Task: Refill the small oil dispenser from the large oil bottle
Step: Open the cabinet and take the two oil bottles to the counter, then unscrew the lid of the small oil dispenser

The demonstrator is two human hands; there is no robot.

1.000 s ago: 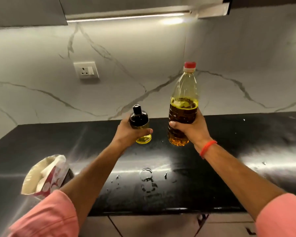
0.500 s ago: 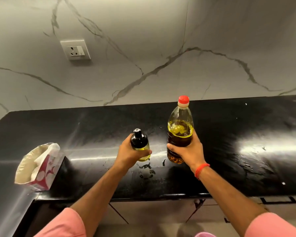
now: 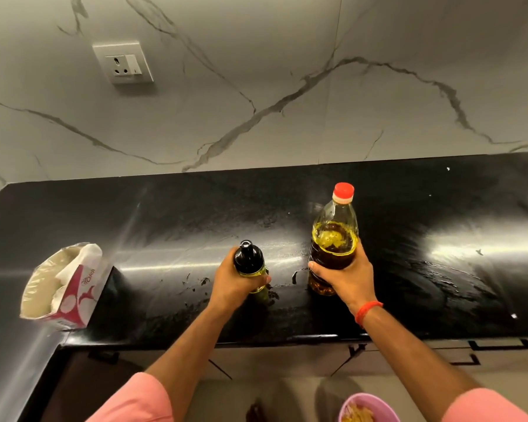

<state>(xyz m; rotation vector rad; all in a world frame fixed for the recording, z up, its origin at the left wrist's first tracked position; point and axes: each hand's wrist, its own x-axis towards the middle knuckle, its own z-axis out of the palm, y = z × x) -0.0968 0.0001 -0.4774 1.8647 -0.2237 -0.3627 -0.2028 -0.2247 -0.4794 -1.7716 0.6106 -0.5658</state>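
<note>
On the black countertop both bottles stand upright, near each other: your left hand wraps its fingers round the small oil dispenser, your right hand grips the red-capped large oil bottle.

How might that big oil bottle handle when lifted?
The big bottle looks about two-thirds full, so probably hefty. It is tall and narrow, so it may tip if nudged. Smears on the counter hint it could be slippery.
</note>
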